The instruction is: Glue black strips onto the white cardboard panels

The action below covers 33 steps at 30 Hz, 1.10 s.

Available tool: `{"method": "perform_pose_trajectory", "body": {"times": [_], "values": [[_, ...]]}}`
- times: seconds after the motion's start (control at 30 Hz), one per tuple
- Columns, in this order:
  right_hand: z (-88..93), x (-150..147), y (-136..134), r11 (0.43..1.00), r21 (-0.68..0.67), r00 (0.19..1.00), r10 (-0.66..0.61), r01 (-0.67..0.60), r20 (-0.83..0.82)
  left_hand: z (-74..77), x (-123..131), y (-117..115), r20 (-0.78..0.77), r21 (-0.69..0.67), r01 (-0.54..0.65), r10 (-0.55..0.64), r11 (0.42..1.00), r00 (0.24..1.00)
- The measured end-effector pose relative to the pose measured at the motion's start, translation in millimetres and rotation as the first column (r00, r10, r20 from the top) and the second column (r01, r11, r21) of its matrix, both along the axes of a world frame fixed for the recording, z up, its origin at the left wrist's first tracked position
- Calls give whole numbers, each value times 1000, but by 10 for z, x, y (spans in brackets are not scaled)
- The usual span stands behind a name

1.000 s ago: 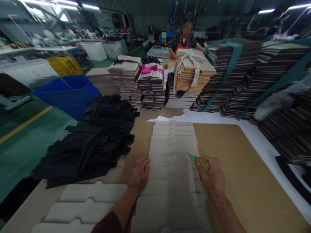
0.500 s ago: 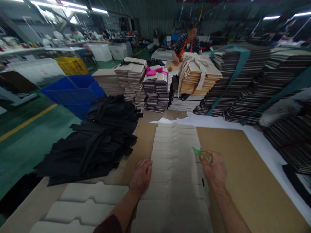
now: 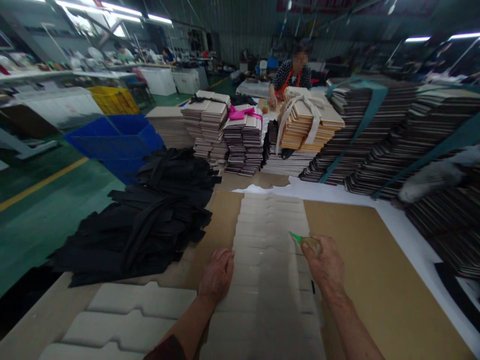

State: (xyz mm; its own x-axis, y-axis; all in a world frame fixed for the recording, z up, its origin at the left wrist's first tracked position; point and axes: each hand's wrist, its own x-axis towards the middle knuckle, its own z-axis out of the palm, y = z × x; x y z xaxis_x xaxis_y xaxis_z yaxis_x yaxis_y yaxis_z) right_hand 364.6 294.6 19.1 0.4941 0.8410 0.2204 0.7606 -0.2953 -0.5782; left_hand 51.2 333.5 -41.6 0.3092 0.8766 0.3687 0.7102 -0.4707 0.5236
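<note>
A row of overlapping beige board pieces (image 3: 270, 270) runs away from me down the middle of the table, with small shiny spots on several of them. At the row's left edge rests my left hand (image 3: 217, 272), its fingers curled together and their tips hidden. My right hand (image 3: 324, 262) is closed around a small translucent glue bottle (image 3: 312, 245). The bottle's green nozzle (image 3: 295, 237) points left, over the right part of the row. Below my right hand, a short black mark (image 3: 313, 287) shows at the row's right edge.
Black fabric strips (image 3: 150, 215) lie heaped at left, beside more beige pieces (image 3: 140, 300). Tied board stacks (image 3: 243, 135) line the back; tall strapped stacks (image 3: 375, 125) stand at right. Beyond the table are a blue crate (image 3: 116, 140) and a person (image 3: 292, 77) at work.
My right hand has shifted a little left with the glue bottle, its nozzle now farther in over the boards. My left hand stays at the row's left edge. The view has tilted slightly.
</note>
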Motion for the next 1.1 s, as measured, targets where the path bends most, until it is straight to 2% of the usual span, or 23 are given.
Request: {"method": "perform_pose_trajectory", "body": {"times": [0.13,0.3,0.5,0.67,0.83,1.0,1.1], "values": [[4,3,13,999,-2,999,-52,53,8,-15,-9,-7,-3,-7,-1,1,1000,1000],[8,-168,81,999,-15,999,47,-47,-3,-13,-6,-8,2,-17,0,0,1000,1000],[13,-186,100,1000,-13,1000,10,-10,26,17,14,-11,9,-28,-3,3,1000,1000],[24,-235,168,992,-60,993,114,-114,2,30,24,-25,21,-49,-6,7,999,1000],[50,-323,216,992,-39,993,120,-120,-17,57,35,-39,24,-72,-11,12,997,1000],[46,-443,309,977,-63,978,207,-205,12,107,51,-55,22,-87,-20,23,996,999],[47,-466,355,978,-54,979,202,-200,33,109,58,-62,26,-96,-22,25,995,999]]}}
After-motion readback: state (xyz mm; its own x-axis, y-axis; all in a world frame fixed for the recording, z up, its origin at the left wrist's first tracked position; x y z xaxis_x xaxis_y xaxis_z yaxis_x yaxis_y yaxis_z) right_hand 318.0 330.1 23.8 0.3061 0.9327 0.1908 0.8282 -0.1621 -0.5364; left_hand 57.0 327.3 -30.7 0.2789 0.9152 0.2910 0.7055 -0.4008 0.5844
